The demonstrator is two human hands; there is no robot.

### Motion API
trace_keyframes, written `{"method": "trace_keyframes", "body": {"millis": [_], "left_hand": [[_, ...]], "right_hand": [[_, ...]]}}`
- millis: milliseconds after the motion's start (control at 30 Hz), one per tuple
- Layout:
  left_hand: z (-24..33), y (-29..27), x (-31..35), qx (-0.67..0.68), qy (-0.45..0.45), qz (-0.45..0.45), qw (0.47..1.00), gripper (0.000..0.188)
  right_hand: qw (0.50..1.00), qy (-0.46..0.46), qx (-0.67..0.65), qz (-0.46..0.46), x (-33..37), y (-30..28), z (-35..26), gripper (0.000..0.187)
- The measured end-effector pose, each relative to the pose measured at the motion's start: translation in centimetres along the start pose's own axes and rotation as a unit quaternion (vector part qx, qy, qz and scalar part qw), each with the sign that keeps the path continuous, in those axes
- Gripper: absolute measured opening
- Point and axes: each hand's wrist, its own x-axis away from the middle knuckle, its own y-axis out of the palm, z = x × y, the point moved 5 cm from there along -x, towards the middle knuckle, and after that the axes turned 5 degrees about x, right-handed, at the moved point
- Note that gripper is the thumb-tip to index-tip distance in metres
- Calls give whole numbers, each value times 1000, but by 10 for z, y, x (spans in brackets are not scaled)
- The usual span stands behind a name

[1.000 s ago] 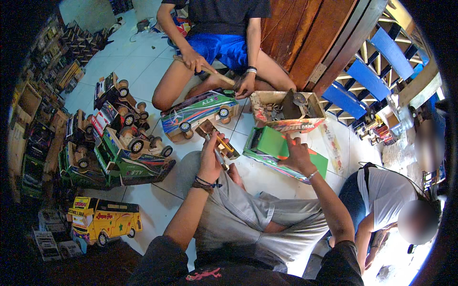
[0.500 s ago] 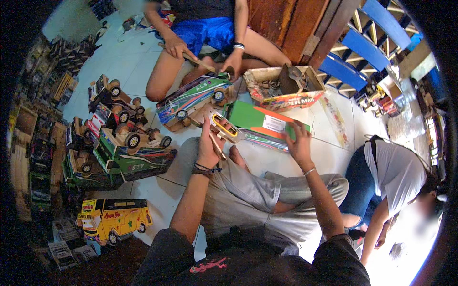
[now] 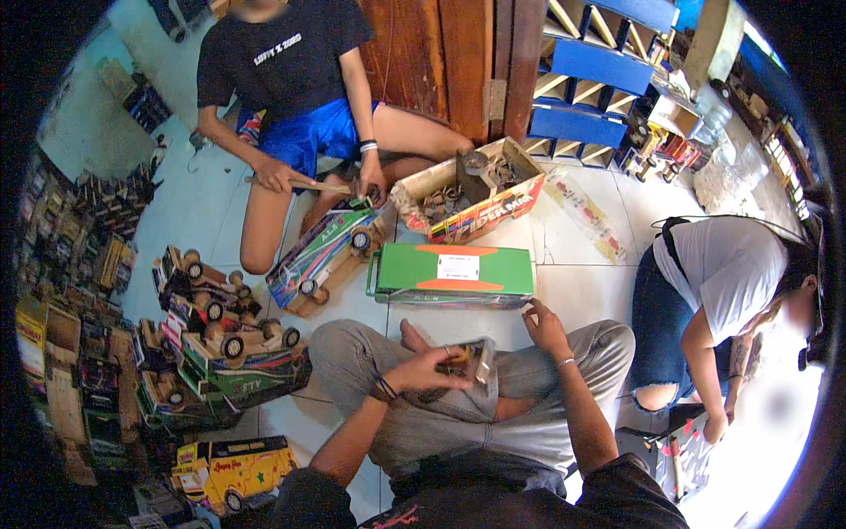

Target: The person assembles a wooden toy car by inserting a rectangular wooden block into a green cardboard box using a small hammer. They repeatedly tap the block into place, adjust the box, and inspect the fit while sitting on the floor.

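I sit cross-legged on a white tiled floor. My left hand (image 3: 427, 368) grips a small toy vehicle (image 3: 471, 360) with a yellow wheel, held over my lap in grey trousers. Just right of it, my right hand (image 3: 546, 326) hovers with fingers loosely curled and nothing in them, near the front edge of a green and orange toy bus (image 3: 454, 273) lying on the floor ahead of me. A dark band is on my left wrist, a thin bracelet on my right.
A person in blue shorts (image 3: 308, 132) sits opposite, hands on a striped toy truck (image 3: 322, 256). A cardboard box of parts (image 3: 467, 198) lies beyond the bus. Stacked toy trucks (image 3: 220, 344) and a yellow toy bus (image 3: 233, 472) stand at my left. Another person (image 3: 714, 300) crouches at right.
My left hand has drawn the small toy vehicle back from beside the green bus to over my lap. My right hand has come off the bus.
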Motion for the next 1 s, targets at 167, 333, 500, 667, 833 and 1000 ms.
{"method": "trace_keyframes", "body": {"millis": [167,333,500,667,833,1000], "left_hand": [[-2,44,-26,-231,-7,-37,972,69],[-13,53,-34,-190,-52,-23,980,78],[-31,42,-38,124,-52,8,991,38],[-51,16,-42,355,-83,215,906,30],[-30,34,-57,39,-62,31,997,46],[-44,22,-80,-50,-88,110,989,43]], "right_hand": [[998,26,4,-52,2,3,-1,50],[995,44,38,-86,2,4,-6,53],[989,53,74,-115,2,5,-7,56],[989,53,84,-110,4,9,-3,61],[992,46,79,-89,5,10,-1,59],[990,42,85,-104,4,11,0,60]]}}
